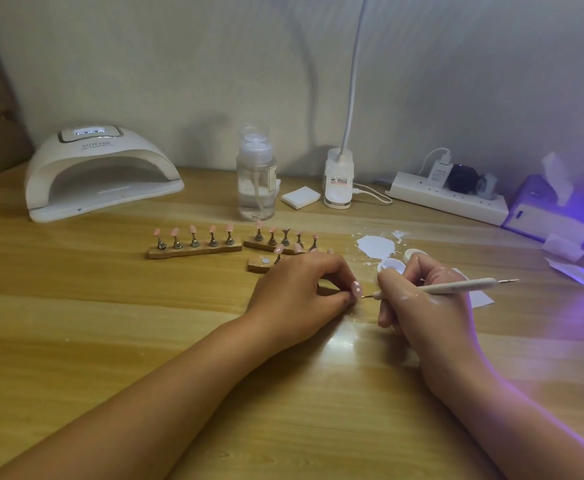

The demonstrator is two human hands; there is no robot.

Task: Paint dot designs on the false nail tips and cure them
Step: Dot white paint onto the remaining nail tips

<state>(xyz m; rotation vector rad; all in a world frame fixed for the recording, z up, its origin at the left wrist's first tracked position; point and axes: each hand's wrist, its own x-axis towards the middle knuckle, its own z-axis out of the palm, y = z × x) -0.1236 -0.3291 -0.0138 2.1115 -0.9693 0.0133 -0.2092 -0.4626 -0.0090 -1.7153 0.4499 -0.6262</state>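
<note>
The left hand (pixel 301 289) rests on the wooden worktop (pixel 145 341) with thumb and fingers curled in, pinching a pink nail tip (pixel 356 289) that faces right and shows a few pale dots. Just beside it the right hand (pixel 422 306), smeared with white on its back, grips a white dotting pen (pixel 457 286) like a pencil, fingers closed round the shaft. The pen's fine point is at the edge of the nail tip (touching or just short, I cannot tell), and its other end sticks out to the right. A sheet of paper (pixel 481 299) lies beyond that hand. Just behind the hands sit two small round white pots (pixel 415 254) beside a splash of white paint (pixel 375 245) on the wood. Left of these lie three wooden strips with small metal stands that carry more pink tips: the near strip (pixel 259 264) partly hidden by the left hand, the middle strip (pixel 276 244), and the left strip (pixel 193 251) with five. Along the wall stand a white nail lamp (pixel 100 171) with its display lit, a clear pump bottle (pixel 256 174), a white pad (pixel 300 197), a clip lamp (pixel 339 178), a power strip (pixel 450 199) and a tissue box (pixel 547 209) in violet light.
</note>
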